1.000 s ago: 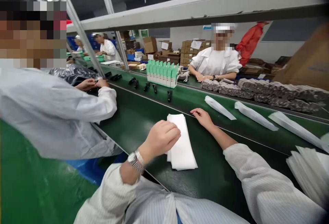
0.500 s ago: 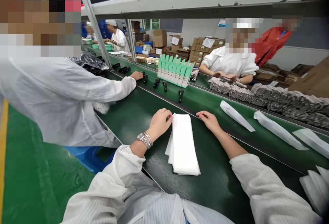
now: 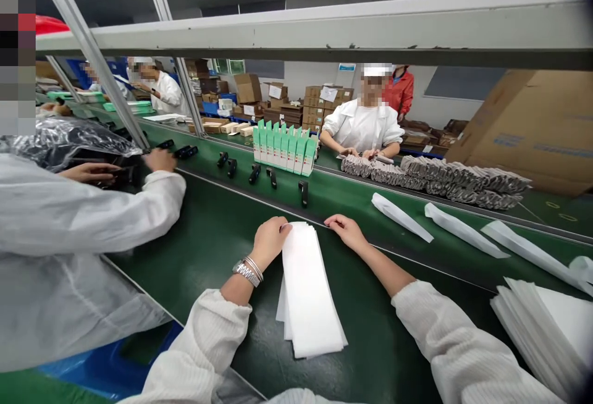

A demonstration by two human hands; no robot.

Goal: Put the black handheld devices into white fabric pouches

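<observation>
Sheets, left hand touching their far corner, right hand apart

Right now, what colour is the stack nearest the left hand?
The stack is plain white; it shows best in the head view.

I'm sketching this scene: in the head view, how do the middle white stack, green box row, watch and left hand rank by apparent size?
Largest to smallest:
1. middle white stack
2. green box row
3. left hand
4. watch
</observation>
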